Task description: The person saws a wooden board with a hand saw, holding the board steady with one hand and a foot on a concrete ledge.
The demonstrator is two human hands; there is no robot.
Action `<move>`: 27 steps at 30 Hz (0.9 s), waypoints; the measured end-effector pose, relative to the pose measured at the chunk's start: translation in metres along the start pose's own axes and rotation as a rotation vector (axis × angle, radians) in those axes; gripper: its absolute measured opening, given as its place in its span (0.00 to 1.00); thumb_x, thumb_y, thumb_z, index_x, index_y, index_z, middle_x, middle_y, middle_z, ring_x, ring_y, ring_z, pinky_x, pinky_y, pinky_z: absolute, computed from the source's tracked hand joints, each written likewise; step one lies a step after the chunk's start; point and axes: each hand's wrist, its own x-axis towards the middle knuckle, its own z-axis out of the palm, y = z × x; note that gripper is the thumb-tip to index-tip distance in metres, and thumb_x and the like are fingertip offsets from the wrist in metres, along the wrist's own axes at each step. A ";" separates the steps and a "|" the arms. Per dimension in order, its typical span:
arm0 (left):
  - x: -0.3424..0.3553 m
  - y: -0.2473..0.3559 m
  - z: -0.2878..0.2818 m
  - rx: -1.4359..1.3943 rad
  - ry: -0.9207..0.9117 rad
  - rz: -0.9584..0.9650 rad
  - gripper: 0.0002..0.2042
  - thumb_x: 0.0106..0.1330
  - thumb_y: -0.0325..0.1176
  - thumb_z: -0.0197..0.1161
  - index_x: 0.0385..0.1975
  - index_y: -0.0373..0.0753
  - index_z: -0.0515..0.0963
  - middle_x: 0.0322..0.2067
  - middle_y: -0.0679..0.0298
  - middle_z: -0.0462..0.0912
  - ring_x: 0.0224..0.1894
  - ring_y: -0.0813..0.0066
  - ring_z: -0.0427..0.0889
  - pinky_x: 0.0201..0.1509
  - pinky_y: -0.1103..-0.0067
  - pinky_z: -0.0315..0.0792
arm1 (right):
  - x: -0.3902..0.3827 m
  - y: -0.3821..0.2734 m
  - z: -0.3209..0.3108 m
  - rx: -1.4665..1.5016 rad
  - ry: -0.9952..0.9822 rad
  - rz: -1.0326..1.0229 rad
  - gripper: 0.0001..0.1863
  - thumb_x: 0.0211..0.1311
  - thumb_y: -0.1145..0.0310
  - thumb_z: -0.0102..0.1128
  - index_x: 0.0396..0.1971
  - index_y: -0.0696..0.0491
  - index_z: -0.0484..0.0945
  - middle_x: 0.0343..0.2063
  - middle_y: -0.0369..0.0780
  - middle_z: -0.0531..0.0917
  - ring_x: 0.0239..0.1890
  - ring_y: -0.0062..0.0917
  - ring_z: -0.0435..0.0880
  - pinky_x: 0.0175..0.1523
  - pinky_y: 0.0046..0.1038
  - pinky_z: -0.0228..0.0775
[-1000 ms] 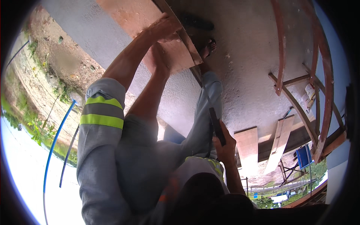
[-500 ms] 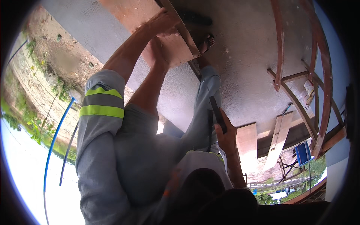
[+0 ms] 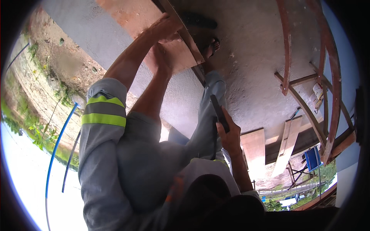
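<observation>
My left hand (image 3: pixel 169 28) reaches to the top of the view, on a reddish wooden board (image 3: pixel 181 56), its fingers bent against a narrow wooden strip (image 3: pixel 187 37) along the board's far edge. Part of the fingers is hidden. My bare lower leg (image 3: pixel 160 73) comes down onto the board beside that arm. Lower right, my right hand (image 3: pixel 230 134) is closed round a dark, bar-shaped tool (image 3: pixel 219 113), raised before my other knee. A thin dark piece hangs below it; its kind I cannot make out. My other foot (image 3: pixel 211 47) stands on the floor past the strip.
Curved reddish-brown wooden frames (image 3: pixel 335 77) stand at the right. Two pale boards (image 3: pixel 254 148) lie at lower right, near a blue folding chair (image 3: pixel 311 158). On the left, the concrete (image 3: pixel 83 29) ends at dirt and plants, with a blue pole (image 3: pixel 58 142).
My right hand and the dark tool have shifted slightly up and left. The view has moved a little; my left hand stays on the board and strip.
</observation>
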 end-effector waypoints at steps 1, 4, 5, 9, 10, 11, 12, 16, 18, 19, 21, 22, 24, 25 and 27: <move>0.002 0.001 -0.003 -0.005 -0.002 -0.001 0.20 0.59 0.44 0.75 0.46 0.41 0.79 0.46 0.61 0.84 0.56 0.60 0.78 0.65 0.63 0.61 | -0.030 0.003 -0.015 0.032 -0.023 0.052 0.30 0.69 0.63 0.63 0.69 0.54 0.70 0.50 0.55 0.85 0.52 0.41 0.88 0.52 0.39 0.78; 0.005 0.013 0.001 0.025 -0.063 -0.032 0.22 0.58 0.46 0.75 0.46 0.42 0.78 0.44 0.61 0.84 0.57 0.62 0.78 0.64 0.62 0.62 | -0.023 -0.033 -0.006 -0.068 0.013 0.103 0.30 0.68 0.64 0.63 0.69 0.54 0.71 0.47 0.54 0.86 0.48 0.37 0.89 0.50 0.39 0.79; 0.009 0.012 0.001 0.053 -0.045 -0.023 0.22 0.58 0.46 0.75 0.46 0.41 0.78 0.44 0.62 0.83 0.57 0.62 0.78 0.64 0.62 0.62 | 0.000 -0.043 -0.005 -0.058 -0.043 0.199 0.30 0.68 0.63 0.63 0.69 0.54 0.70 0.43 0.54 0.87 0.42 0.39 0.90 0.48 0.38 0.80; 0.028 0.041 -0.015 0.007 0.021 -0.054 0.22 0.57 0.48 0.76 0.46 0.43 0.78 0.45 0.63 0.83 0.59 0.64 0.76 0.64 0.61 0.63 | 0.048 -0.019 0.016 -0.029 0.007 0.076 0.31 0.68 0.64 0.62 0.69 0.54 0.70 0.41 0.54 0.87 0.40 0.44 0.89 0.47 0.36 0.80; 0.034 0.045 -0.018 -0.035 0.142 -0.079 0.22 0.57 0.48 0.76 0.47 0.45 0.79 0.47 0.64 0.83 0.60 0.65 0.76 0.64 0.60 0.64 | 0.052 -0.017 0.019 -0.027 0.004 0.070 0.31 0.68 0.64 0.62 0.69 0.54 0.70 0.41 0.54 0.87 0.40 0.44 0.89 0.47 0.36 0.80; 0.044 0.042 -0.017 -0.031 0.145 -0.081 0.22 0.57 0.48 0.76 0.47 0.45 0.79 0.47 0.64 0.83 0.60 0.65 0.76 0.64 0.60 0.64 | 0.057 -0.016 0.024 -0.017 0.021 0.041 0.31 0.68 0.64 0.62 0.69 0.54 0.70 0.42 0.54 0.87 0.42 0.44 0.89 0.47 0.36 0.80; 0.053 0.041 -0.006 0.008 0.171 0.093 0.21 0.56 0.48 0.76 0.46 0.46 0.81 0.46 0.64 0.85 0.57 0.64 0.78 0.63 0.60 0.66 | 0.050 -0.017 0.023 -0.015 0.025 0.038 0.31 0.68 0.63 0.62 0.69 0.54 0.70 0.43 0.54 0.87 0.43 0.44 0.90 0.48 0.36 0.80; 0.084 0.078 0.009 -0.009 -0.541 0.090 0.15 0.56 0.46 0.74 0.41 0.50 0.86 0.38 0.65 0.89 0.48 0.61 0.86 0.59 0.60 0.72 | 0.051 -0.026 0.016 -0.017 0.014 0.091 0.31 0.67 0.64 0.63 0.69 0.54 0.70 0.47 0.55 0.86 0.47 0.45 0.89 0.50 0.38 0.80; 0.082 0.058 0.018 -0.105 -0.514 0.098 0.14 0.57 0.45 0.74 0.40 0.49 0.86 0.35 0.65 0.89 0.45 0.61 0.87 0.58 0.60 0.73 | 0.035 -0.043 0.009 -0.091 -0.070 0.230 0.32 0.67 0.64 0.63 0.70 0.52 0.69 0.49 0.55 0.85 0.49 0.45 0.89 0.51 0.40 0.81; 0.075 0.052 0.024 -0.213 -0.490 0.096 0.12 0.57 0.45 0.73 0.38 0.49 0.87 0.33 0.64 0.90 0.42 0.60 0.89 0.57 0.60 0.73 | 0.010 -0.057 0.000 -0.100 -0.078 0.246 0.32 0.67 0.64 0.63 0.70 0.52 0.69 0.49 0.55 0.85 0.49 0.45 0.89 0.51 0.40 0.81; 0.072 0.060 0.011 -0.203 -0.473 0.081 0.11 0.58 0.44 0.73 0.37 0.49 0.86 0.34 0.64 0.89 0.43 0.60 0.88 0.57 0.60 0.73 | -0.037 -0.073 -0.020 -0.108 -0.124 0.345 0.33 0.66 0.67 0.60 0.70 0.57 0.68 0.55 0.55 0.83 0.51 0.38 0.88 0.56 0.35 0.78; 0.066 0.063 0.008 -0.197 -0.469 0.040 0.10 0.59 0.44 0.72 0.37 0.48 0.86 0.34 0.64 0.89 0.44 0.61 0.88 0.58 0.61 0.72 | -0.046 -0.069 -0.026 -0.107 -0.127 0.343 0.33 0.66 0.67 0.60 0.70 0.57 0.68 0.55 0.55 0.83 0.51 0.38 0.88 0.56 0.35 0.78; 0.061 0.059 0.009 -0.204 -0.439 0.045 0.10 0.59 0.44 0.72 0.36 0.48 0.85 0.34 0.64 0.89 0.44 0.61 0.87 0.58 0.61 0.71 | -0.059 -0.055 -0.033 -0.082 -0.062 0.186 0.33 0.64 0.68 0.60 0.70 0.58 0.68 0.55 0.55 0.84 0.51 0.38 0.88 0.55 0.34 0.78; 0.060 0.058 0.012 -0.208 -0.408 0.065 0.10 0.60 0.44 0.71 0.34 0.47 0.85 0.34 0.64 0.88 0.45 0.61 0.87 0.58 0.62 0.70 | -0.035 -0.045 -0.022 -0.075 -0.015 0.042 0.32 0.67 0.64 0.63 0.70 0.57 0.68 0.45 0.54 0.87 0.42 0.45 0.90 0.44 0.38 0.83; 0.066 0.066 0.015 -0.203 -0.406 0.090 0.10 0.60 0.43 0.71 0.34 0.47 0.84 0.34 0.64 0.88 0.46 0.61 0.86 0.59 0.62 0.68 | 0.042 -0.029 0.009 -0.035 -0.063 0.190 0.32 0.68 0.62 0.63 0.70 0.56 0.68 0.42 0.55 0.87 0.37 0.45 0.90 0.40 0.40 0.80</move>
